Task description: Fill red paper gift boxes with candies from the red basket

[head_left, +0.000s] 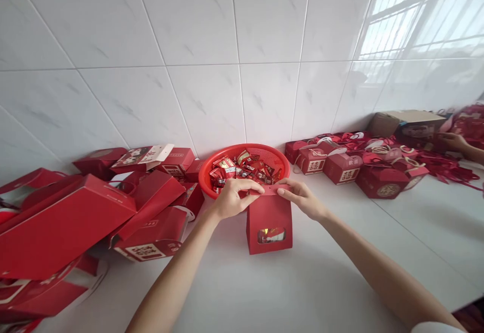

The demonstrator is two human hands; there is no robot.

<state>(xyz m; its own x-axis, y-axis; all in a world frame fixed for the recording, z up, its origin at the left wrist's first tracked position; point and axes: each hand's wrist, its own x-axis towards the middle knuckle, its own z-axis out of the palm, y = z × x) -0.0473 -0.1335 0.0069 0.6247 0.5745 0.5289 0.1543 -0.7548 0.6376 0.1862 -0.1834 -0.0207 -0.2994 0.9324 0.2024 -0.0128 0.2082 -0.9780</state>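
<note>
A red gift box with a small window low on its front stands upright on the white surface before me. Wrapped pieces show through the window. My left hand pinches the box's flat top edge at its left end. At the right end of the same edge, my right hand grips it between thumb and fingers. Directly behind the box is a red plastic basket holding many small red-wrapped sweets. The box hides part of the basket's front rim.
Red boxes lie heaped on the left. Several handled boxes stand in a group on the right, near dark red ribbons and a cardboard box. Another person's hand reaches in at far right. A tiled wall rises behind.
</note>
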